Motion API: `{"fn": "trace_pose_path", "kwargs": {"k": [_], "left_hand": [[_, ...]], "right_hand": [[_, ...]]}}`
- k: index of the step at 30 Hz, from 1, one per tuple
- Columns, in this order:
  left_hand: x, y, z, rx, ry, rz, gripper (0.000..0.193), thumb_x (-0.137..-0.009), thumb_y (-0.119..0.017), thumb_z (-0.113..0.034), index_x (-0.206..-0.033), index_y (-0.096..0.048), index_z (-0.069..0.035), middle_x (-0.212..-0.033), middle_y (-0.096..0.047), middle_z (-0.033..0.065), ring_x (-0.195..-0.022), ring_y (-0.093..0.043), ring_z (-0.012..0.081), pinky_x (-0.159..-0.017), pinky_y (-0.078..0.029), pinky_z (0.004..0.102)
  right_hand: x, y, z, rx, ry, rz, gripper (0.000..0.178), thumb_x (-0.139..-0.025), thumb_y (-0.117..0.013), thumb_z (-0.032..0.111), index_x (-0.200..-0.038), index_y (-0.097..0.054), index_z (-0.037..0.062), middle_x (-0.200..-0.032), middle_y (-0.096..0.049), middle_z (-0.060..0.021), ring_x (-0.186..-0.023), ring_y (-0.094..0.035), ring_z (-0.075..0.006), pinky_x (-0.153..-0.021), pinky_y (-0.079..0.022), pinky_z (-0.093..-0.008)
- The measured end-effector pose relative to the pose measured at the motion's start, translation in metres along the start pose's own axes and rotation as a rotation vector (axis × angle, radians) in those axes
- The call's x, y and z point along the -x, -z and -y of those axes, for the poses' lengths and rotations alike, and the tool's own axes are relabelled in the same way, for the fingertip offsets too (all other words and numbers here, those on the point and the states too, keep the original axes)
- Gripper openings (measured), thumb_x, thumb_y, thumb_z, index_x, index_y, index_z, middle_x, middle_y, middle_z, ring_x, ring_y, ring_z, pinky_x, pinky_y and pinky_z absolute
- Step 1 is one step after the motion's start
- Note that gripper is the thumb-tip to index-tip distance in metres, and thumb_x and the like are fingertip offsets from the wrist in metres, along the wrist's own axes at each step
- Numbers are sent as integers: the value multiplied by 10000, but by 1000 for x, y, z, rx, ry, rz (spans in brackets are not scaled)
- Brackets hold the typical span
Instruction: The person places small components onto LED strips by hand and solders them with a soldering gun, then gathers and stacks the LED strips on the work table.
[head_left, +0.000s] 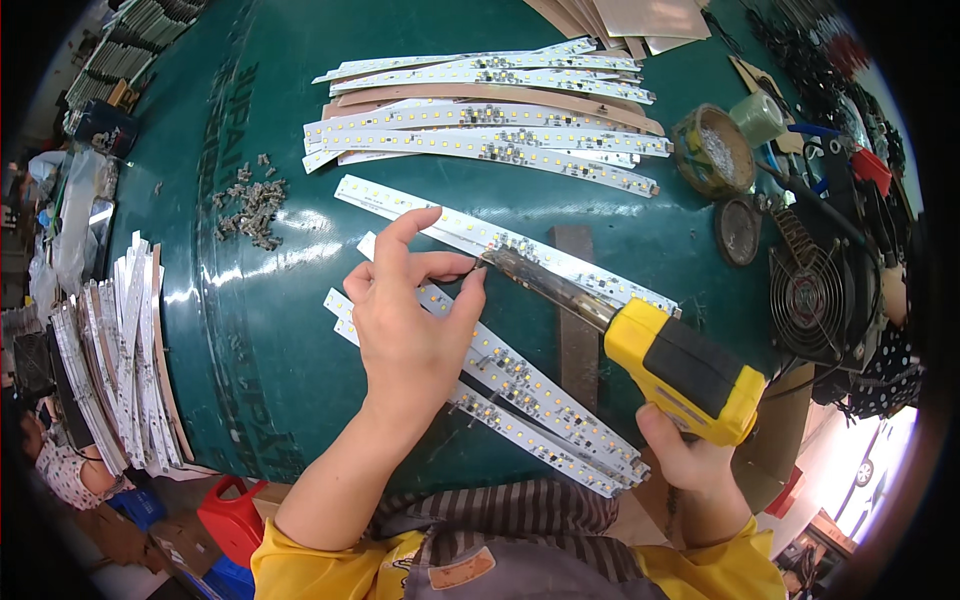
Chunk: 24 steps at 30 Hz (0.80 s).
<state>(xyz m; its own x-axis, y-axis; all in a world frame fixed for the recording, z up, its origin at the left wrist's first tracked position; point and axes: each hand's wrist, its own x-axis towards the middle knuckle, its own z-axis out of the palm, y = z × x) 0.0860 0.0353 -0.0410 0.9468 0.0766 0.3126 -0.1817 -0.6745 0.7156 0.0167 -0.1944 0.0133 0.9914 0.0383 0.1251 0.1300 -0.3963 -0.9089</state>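
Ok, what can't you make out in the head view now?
Head view, tiny piece at the left hand: too small to identify.
Head view, right hand: fingers mostly hidden by the yellow soldering gun.
Head view, LED strips beneath the left hand: partly covered by it.
Head view, cardboard sheets: cut off by the top edge.

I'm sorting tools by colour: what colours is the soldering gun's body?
The soldering gun has a yellow and black body, best seen in the head view.

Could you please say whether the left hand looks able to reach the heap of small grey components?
Probably yes: only bare green tabletop separates the left hand from the heap, though that hand seems to pinch something.
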Motion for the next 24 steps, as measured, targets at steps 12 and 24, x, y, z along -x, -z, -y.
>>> {"fn": "trace_pose_path", "kwargs": {"k": [12,24], "left_hand": [[0,0,0,13,-19,-2,609,-751,-756,-20,-1287,-474,-78,-796,-715,-4,-739,-658,166,-905,-340,365],[0,0,3,19,-29,-6,609,-753,-751,-15,-1289,-469,-74,-800,-719,13,-729,-666,173,-910,-342,370]], "right_hand": [[1,-1,-4,18,0,-9,265,-714,-766,84,-964,-709,18,-816,-645,-84,-641,-621,-184,-575,-470,-267],[6,0,3,18,-245,8,306,-736,-769,91,-1017,-693,-6,-866,-674,-94,-713,-667,-191,-635,-507,-268]]}}
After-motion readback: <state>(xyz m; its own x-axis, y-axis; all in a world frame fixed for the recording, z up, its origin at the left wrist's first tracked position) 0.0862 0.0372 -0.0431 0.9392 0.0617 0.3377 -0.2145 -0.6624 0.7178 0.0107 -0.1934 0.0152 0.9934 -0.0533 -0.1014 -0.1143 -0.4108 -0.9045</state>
